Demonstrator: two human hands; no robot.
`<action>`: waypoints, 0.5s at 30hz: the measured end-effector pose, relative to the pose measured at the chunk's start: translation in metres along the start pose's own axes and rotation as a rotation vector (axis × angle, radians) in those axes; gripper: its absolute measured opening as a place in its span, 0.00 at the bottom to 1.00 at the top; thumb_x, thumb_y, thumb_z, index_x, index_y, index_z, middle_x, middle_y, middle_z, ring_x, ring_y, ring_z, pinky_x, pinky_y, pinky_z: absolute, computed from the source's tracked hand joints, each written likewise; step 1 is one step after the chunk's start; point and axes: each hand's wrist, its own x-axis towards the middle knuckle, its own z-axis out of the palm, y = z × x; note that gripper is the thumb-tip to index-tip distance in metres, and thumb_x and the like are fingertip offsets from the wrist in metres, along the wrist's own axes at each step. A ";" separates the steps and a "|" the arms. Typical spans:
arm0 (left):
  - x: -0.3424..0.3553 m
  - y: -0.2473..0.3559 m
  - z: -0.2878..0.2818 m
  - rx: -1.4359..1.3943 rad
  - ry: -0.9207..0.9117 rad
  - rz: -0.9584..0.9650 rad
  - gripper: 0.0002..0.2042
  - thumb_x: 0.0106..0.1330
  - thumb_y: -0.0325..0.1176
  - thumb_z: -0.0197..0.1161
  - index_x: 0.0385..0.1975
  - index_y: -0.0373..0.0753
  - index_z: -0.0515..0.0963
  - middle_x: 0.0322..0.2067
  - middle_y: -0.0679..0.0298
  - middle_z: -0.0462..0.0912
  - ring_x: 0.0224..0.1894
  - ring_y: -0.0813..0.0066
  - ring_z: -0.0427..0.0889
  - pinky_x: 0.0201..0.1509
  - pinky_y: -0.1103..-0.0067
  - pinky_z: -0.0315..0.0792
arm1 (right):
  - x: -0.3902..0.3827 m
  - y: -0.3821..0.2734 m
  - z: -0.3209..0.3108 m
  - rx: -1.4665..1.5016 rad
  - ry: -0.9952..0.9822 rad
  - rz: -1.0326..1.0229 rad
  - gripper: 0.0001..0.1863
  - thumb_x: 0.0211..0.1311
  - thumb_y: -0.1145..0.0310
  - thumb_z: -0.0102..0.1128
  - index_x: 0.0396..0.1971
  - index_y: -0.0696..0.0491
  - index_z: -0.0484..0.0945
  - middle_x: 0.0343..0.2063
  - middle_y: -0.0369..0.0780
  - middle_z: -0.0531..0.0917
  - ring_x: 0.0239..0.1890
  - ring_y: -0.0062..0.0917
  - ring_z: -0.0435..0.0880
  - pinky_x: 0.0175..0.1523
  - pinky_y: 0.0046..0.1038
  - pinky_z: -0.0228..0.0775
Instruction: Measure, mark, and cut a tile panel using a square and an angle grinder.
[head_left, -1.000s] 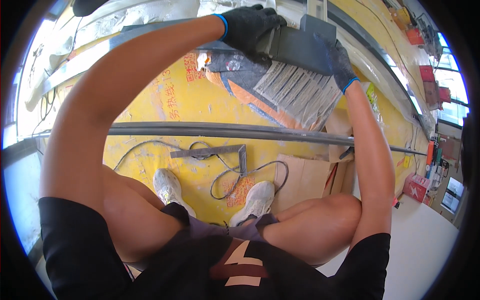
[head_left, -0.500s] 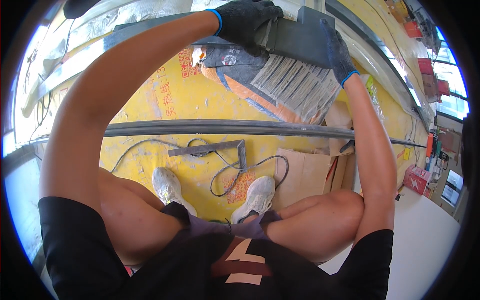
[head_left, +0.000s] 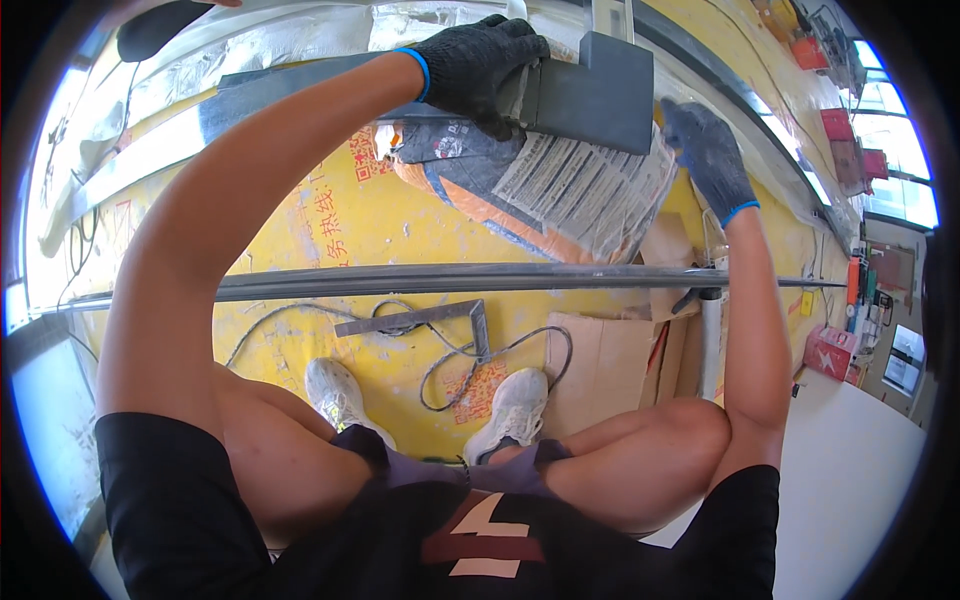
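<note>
My left hand (head_left: 482,70), in a black glove with a blue cuff, grips a long dark grey strip (head_left: 280,85) at its joint with an L-shaped dark grey piece (head_left: 607,100) at the top of the view. My right hand (head_left: 708,150), gloved alike, is just right of that piece, apart from it, with fingers loosely bent and apart. Beneath the piece lies a printed sack (head_left: 560,200) with orange and grey parts, partly under clear plastic.
A long metal profile (head_left: 470,276) crosses above my feet. A metal square (head_left: 478,330), a looping cable (head_left: 430,400) and cardboard (head_left: 600,370) lie on the yellow floor covering. Red boxes (head_left: 835,350) sit at right, a white board (head_left: 850,460) lower right. Someone's fingers show at the top left edge.
My right hand has let go of the grey piece and moved right and down. My left hand keeps its grip. The whole view has shifted slightly downward.
</note>
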 end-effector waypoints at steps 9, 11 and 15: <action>0.008 0.005 -0.024 -0.062 -0.103 0.050 0.46 0.40 0.56 0.82 0.57 0.33 0.73 0.52 0.44 0.76 0.57 0.42 0.74 0.63 0.57 0.70 | -0.155 -0.103 0.143 0.108 -1.290 -0.200 0.26 0.64 0.45 0.62 0.40 0.56 0.84 0.39 0.47 0.88 0.40 0.36 0.87 0.47 0.38 0.79; 0.008 0.007 -0.026 -0.046 -0.102 0.063 0.46 0.40 0.56 0.82 0.58 0.33 0.72 0.52 0.45 0.76 0.57 0.42 0.74 0.63 0.57 0.70 | -0.181 -0.094 0.190 -0.007 -1.143 -0.286 0.28 0.62 0.42 0.62 0.41 0.56 0.85 0.41 0.50 0.88 0.44 0.42 0.88 0.50 0.41 0.79; 0.008 0.009 -0.026 -0.055 -0.094 0.059 0.47 0.40 0.56 0.82 0.58 0.32 0.72 0.52 0.44 0.76 0.57 0.42 0.74 0.63 0.57 0.70 | -0.195 -0.084 0.253 -0.129 -0.871 0.005 0.32 0.60 0.40 0.63 0.46 0.56 0.84 0.45 0.53 0.87 0.48 0.48 0.87 0.53 0.46 0.79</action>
